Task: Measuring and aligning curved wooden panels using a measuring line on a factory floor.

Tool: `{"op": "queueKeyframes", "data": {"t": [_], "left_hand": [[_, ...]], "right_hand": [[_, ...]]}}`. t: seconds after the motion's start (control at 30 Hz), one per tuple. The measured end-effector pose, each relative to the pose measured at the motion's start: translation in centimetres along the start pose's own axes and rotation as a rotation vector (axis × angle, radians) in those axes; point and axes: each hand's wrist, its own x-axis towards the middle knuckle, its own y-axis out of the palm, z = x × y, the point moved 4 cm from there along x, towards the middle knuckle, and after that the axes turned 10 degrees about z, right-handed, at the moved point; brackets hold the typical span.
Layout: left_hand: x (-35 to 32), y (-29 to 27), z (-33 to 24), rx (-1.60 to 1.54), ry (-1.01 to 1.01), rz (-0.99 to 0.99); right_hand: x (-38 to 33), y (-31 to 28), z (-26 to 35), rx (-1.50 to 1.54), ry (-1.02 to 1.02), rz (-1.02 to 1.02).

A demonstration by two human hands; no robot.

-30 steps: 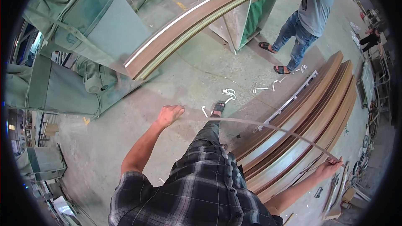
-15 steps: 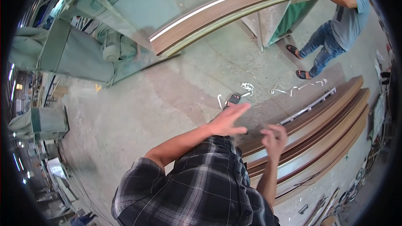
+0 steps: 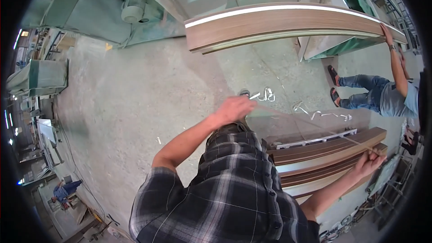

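My left hand (image 3: 235, 110) is closed in front of my waist, gripping one end of a thin, pale strip (image 3: 345, 137). The strip stretches to the right, slightly blurred, over a stack of long brown boards (image 3: 324, 152). My right hand (image 3: 369, 164) reaches out past that stack, its fingers curled around the strip near the boards' far right end. What the strip is made of cannot be told. A co-worker (image 3: 396, 96) at the right has a hand on a long brown panel (image 3: 288, 22) with a white stripe along it.
Green-grey covered machinery with a motor (image 3: 134, 12) stands at the upper left. Curled white strips (image 3: 268, 94) lie on the concrete floor near my foot. A white slotted rail (image 3: 315, 139) runs along the board stack. Another person (image 3: 67, 190) is at the far lower left.
My hands have gone from open and near each other to wide apart, with the strip stretched between them. My view has turned, so the panel and co-worker appear further right.
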Motion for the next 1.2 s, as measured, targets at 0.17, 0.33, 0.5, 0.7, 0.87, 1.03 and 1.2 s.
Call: {"op": "queueKeyframes", "data": {"t": [0.17, 0.33, 0.5, 0.7, 0.87, 1.03, 1.2], "left_hand": [[-1.0, -5.0, 6.4, 0.142, -0.195, -0.043], [-1.5, -8.8, 8.8, 0.251, -0.397, -0.027], [-0.8, -10.5, 7.8, 0.23, -0.377, -0.053], [0.3, -11.4, 6.2, 0.122, -0.433, -0.078], [1.9, -11.2, 4.8, -0.012, -0.633, -0.094], [4.2, -9.4, 4.3, 0.086, -0.651, -0.066], [7.9, -3.8, 5.9, 0.006, -0.689, -0.137]], "right_hand": [[8.7, -5.2, -4.1, -0.226, 0.122, -0.278], [14.5, -4.8, -11.7, -0.224, 0.265, -0.246], [17.4, -3.2, -17.6, 0.086, 0.281, -0.078], [19.1, -3.7, -24.9, 0.046, 0.359, -0.199], [20.4, -2.3, -26.9, 0.094, 0.358, -0.161], [22.1, -3.2, -25.1, 0.119, 0.333, -0.203], [23.8, -11.8, -24.4, 0.127, 0.256, -0.087]]}}
